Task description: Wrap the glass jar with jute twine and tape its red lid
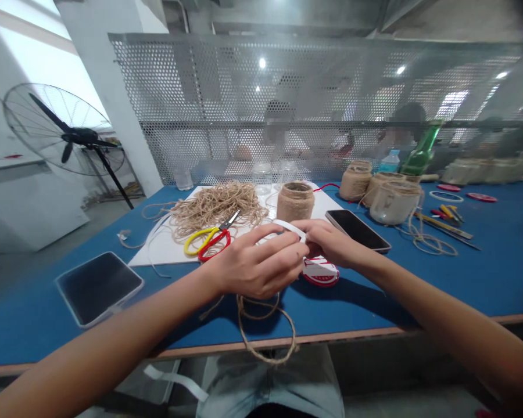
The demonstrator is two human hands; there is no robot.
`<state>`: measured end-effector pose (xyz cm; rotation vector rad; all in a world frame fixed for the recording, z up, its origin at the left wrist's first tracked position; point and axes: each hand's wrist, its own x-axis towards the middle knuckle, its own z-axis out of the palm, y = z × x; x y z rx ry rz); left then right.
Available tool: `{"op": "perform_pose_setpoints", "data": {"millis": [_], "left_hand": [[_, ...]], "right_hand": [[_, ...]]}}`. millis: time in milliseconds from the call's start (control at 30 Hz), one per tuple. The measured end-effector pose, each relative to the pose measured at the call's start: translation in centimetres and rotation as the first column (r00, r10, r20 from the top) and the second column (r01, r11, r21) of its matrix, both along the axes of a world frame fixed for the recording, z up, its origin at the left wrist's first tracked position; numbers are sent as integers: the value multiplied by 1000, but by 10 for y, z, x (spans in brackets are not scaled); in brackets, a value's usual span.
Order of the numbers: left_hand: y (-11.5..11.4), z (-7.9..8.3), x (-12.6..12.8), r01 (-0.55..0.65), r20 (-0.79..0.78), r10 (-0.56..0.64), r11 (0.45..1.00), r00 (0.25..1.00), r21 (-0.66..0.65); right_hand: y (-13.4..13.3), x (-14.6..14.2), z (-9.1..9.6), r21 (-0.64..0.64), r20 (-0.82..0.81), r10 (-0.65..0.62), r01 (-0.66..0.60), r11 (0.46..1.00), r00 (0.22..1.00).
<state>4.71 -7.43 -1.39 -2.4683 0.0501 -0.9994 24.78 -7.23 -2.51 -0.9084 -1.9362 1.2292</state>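
Observation:
My left hand [255,264] and my right hand [331,241] meet over the blue table [483,273], both pinching a strip of white tape [290,227] that arcs between them. Just under my right hand lies a red and white lid [321,271]. A length of jute twine [265,331] hangs from under my left hand over the table's front edge. Behind my hands stands a twine-wrapped jar [295,201] on a white sheet [157,249].
Yellow and red scissors [210,238] lie by a heap of loose twine [215,206]. A phone [357,230] lies right of the jar, a tablet [98,285] at the left. More wrapped jars [392,200], a green bottle [422,150] and pencils [447,220] stand right. People sit behind the mesh screen [314,98].

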Motion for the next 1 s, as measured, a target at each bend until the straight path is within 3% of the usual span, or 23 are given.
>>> {"op": "perform_pose_setpoints", "data": {"millis": [133,233,333,433,533,600,667,733,833,1000], "left_hand": [[0,-2,-2,-7,-31,6,999,999,-38],[1,-4,-4,69,61,-70,997,996,30],[5,-5,-4,41,229,-51,998,972,47],[10,-3,-1,-58,333,109,986,937,-159],[13,0,4,-72,346,237,901,908,-428],[15,2,6,-55,318,289,812,903,-581],[17,2,8,-25,293,317,716,902,-698],[19,0,9,13,287,336,629,897,-777],[22,-3,10,71,293,351,527,890,-847],[23,-4,11,120,267,345,392,900,-912]], "right_hand": [[4,4,0,-36,-54,-16,14,999,998],[9,10,1,-7,-61,-43,43,999,997],[10,11,1,179,145,-39,12,984,989],[6,3,-5,407,431,-36,-158,900,902],[3,-4,-11,482,558,-16,-308,820,830],[5,-4,-13,502,541,-2,-321,803,841],[9,0,-12,500,451,-41,-215,839,892],[15,5,-10,464,308,-144,-16,885,940],[23,11,-10,325,78,-257,219,920,963],[27,12,-13,96,-150,-250,266,959,957]]}}
